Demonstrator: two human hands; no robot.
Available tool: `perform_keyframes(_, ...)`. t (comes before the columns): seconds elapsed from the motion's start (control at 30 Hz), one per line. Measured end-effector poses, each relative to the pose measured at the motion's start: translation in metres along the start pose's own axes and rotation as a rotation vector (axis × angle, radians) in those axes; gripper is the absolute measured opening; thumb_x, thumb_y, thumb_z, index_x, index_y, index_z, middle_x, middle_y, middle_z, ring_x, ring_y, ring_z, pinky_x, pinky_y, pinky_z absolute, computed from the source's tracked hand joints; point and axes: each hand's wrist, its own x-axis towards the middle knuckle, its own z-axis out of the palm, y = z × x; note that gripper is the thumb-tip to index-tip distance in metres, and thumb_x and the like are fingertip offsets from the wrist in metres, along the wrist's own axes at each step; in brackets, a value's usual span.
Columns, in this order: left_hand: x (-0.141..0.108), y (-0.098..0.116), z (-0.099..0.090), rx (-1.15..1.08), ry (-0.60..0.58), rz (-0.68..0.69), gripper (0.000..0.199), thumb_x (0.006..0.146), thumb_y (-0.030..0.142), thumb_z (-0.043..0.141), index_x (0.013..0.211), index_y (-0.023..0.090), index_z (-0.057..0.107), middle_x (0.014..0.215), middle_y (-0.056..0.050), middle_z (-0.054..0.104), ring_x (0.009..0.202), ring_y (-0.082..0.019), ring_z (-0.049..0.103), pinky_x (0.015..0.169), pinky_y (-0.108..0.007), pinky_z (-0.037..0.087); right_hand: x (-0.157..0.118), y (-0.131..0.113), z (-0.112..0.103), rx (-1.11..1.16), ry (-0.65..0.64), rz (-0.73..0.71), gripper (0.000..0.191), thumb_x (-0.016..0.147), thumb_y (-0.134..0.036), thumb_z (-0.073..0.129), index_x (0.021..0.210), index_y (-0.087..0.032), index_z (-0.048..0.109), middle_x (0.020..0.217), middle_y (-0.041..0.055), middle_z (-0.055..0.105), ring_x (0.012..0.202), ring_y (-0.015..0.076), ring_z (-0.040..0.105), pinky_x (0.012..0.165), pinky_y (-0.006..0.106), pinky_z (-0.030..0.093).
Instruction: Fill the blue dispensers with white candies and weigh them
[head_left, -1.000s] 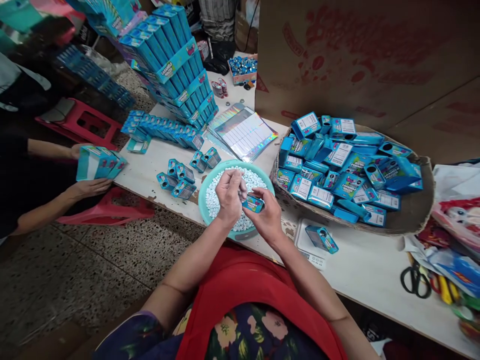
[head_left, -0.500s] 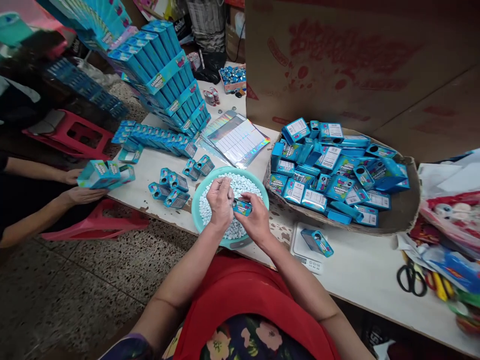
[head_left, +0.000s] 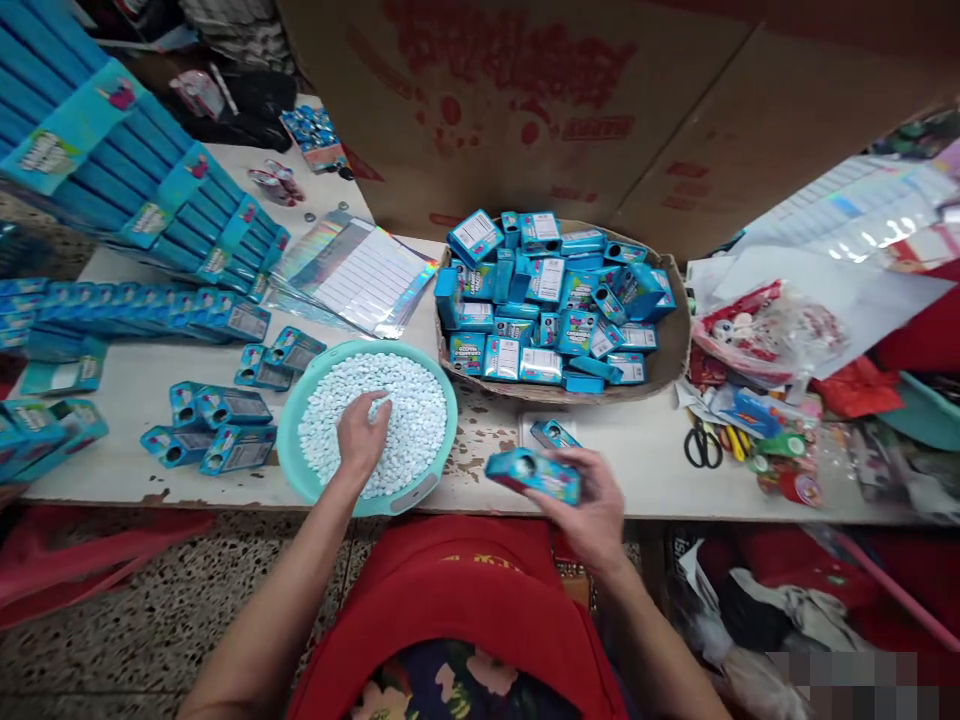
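Note:
My right hand (head_left: pixel 589 495) grips a small blue candy box (head_left: pixel 534 474), tilted so that the round hole in its end shows. Just beyond it, another blue box (head_left: pixel 553 434) rests on the white scale (head_left: pixel 529 425), which is mostly hidden. Over the turquoise basin (head_left: pixel 292 440), my left hand (head_left: pixel 363 432) touches the small white candies (head_left: pixel 416 420), its fingers curled and the thumb close to them. Whether candies are between those fingers is hidden.
A cut-down cardboard box (head_left: pixel 679 345) full of blue boxes stands behind the scale. Several blue boxes (head_left: pixel 238 447) stand left of the basin, near holographic sheets (head_left: pixel 367 275) and stacked displays (head_left: pixel 142 160). Scissors (head_left: pixel 703 445) lie at right. A large carton (head_left: pixel 525 110) rises behind.
The view has swung right. My hands have parted: the right carried the blue box from over the basin toward the scale, while the left lowered onto the candies.

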Motion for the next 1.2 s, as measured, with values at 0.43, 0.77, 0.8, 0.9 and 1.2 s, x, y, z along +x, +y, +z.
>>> perform_keyframes(0.43,-0.058,0.145,0.14,0.23,-0.679,1.075,0.045,0.09,0.016,0.045,0.134,0.024,0.044,0.131,-0.011,0.053,0.118,-0.025,0.049,0.093,-0.04,0.045,0.0,0.077,-0.117,-0.284,0.712,0.192,0.053,0.057,-0.04,0.082,0.098,-0.016,0.059,0.092,0.0045,0.064,0.084,0.0197,0.063,0.077,0.037,0.053)
perform_keyframes(0.77,-0.048,0.131,0.092,0.209,-0.668,0.817,0.033,0.085,0.028,0.054,0.117,0.019,0.052,0.105,-0.009,0.061,0.095,-0.024,0.059,0.08,-0.034,0.048,0.024,0.116,-0.078,-0.203,0.458,0.161,0.052,0.06,-0.042,0.08,0.1,-0.016,0.059,0.096,0.0051,0.063,0.09,0.02,0.061,0.086,0.04,0.05)
perform_keyframes(0.8,-0.045,0.124,0.072,0.16,-0.61,0.763,0.034,0.085,0.032,0.055,0.117,0.019,0.052,0.105,-0.009,0.062,0.095,-0.023,0.06,0.078,-0.033,0.048,0.026,0.121,-0.073,-0.212,0.427,0.138,0.052,0.06,-0.042,0.08,0.1,-0.016,0.06,0.095,0.0051,0.063,0.09,0.0207,0.061,0.086,0.041,0.05)
perform_keyframes(0.9,-0.026,0.095,0.005,0.059,-0.329,0.589,0.035,0.084,0.038,0.06,0.114,0.023,0.054,0.103,-0.007,0.065,0.095,-0.022,0.062,0.08,-0.031,0.048,0.035,0.139,-0.056,-0.235,0.369,0.066,0.054,0.059,-0.043,0.081,0.102,-0.017,0.061,0.095,0.0056,0.063,0.089,0.0229,0.061,0.086,0.044,0.05)
perform_keyframes(1.2,0.039,-0.038,-0.134,0.627,0.365,-0.24,0.043,0.08,0.041,0.058,0.112,0.013,0.057,0.104,-0.019,0.064,0.095,-0.036,0.061,0.079,-0.044,0.045,0.027,0.145,-0.034,-0.359,0.23,0.045,0.066,0.062,-0.053,0.078,0.115,-0.018,0.06,0.11,0.0112,0.061,0.1,0.0308,0.06,0.093,0.053,0.047)
